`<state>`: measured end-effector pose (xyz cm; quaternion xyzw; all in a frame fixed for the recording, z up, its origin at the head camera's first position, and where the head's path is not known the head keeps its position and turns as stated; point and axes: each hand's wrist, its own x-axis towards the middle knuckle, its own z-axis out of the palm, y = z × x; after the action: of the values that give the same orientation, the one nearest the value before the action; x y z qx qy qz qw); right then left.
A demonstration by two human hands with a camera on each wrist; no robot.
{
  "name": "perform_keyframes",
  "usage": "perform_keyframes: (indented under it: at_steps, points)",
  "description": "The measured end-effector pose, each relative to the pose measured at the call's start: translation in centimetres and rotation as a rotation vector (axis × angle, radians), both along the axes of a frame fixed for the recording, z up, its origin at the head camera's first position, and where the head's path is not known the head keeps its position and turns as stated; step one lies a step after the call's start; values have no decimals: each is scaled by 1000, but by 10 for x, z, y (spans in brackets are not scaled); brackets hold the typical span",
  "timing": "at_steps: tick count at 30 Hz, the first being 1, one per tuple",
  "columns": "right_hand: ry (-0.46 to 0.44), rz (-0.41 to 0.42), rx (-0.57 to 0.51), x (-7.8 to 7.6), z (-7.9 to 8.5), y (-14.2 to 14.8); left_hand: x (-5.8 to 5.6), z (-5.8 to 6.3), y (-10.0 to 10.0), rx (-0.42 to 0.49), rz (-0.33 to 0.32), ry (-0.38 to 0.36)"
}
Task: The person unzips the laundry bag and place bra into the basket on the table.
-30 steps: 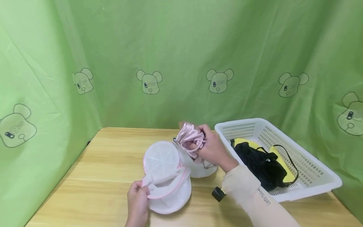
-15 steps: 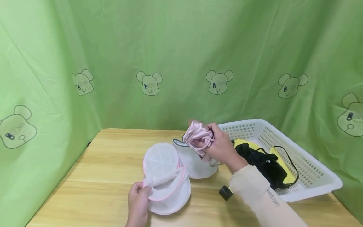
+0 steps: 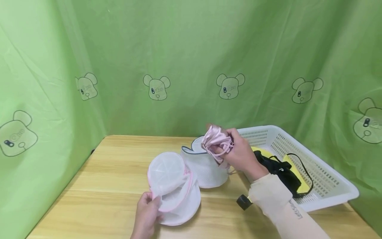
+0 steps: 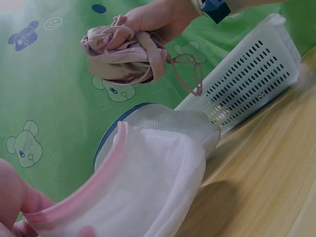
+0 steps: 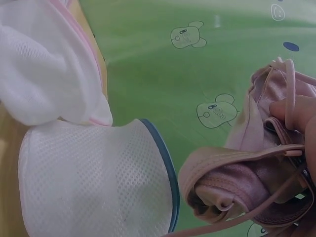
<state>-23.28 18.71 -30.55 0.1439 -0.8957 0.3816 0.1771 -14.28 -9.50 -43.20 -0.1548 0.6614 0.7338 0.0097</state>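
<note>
My left hand (image 3: 145,212) pinches the pink-zippered edge of a white mesh laundry bag (image 3: 179,212), which lies with its round lid folded back and its mouth open. My right hand (image 3: 243,156) grips a bunched pink satin bra (image 3: 215,136), its thin straps looping out between the fingers. Right behind the first bag stands a second white mesh laundry bag (image 3: 206,172) with a blue-grey trimmed rim, its lid partly raised. In the right wrist view the bra (image 5: 222,192) hangs beside that blue-trimmed rim, outside the bag (image 5: 94,182).
On the right of the wooden table (image 3: 98,186), a white perforated basket (image 3: 325,162) holds black clothing (image 3: 276,174) and yellow clothing (image 3: 298,176) with thin black straps. A green curtain (image 3: 191,39) with bear faces hangs close behind and along both sides.
My right hand has moved right with the bra, away from above the blue-trimmed bag, so more of that bag shows. My left hand keeps its pinch; the pink-trimmed bag has shifted slightly left.
</note>
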Motion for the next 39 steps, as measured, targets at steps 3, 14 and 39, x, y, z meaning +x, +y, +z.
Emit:
perform_keyframes:
  at_steps: [3, 14, 39]
  points:
    - [-34, -6, -3, 1, 1, 4, 0, -1, 1, -22, -17, -1]
    - [-10, -30, 6, 2, 10, 15, -4, -1, 4, -27, -26, 25]
    - [75, -93, 39, 4, 19, 45, -10, -6, 6, -54, 158, 88]
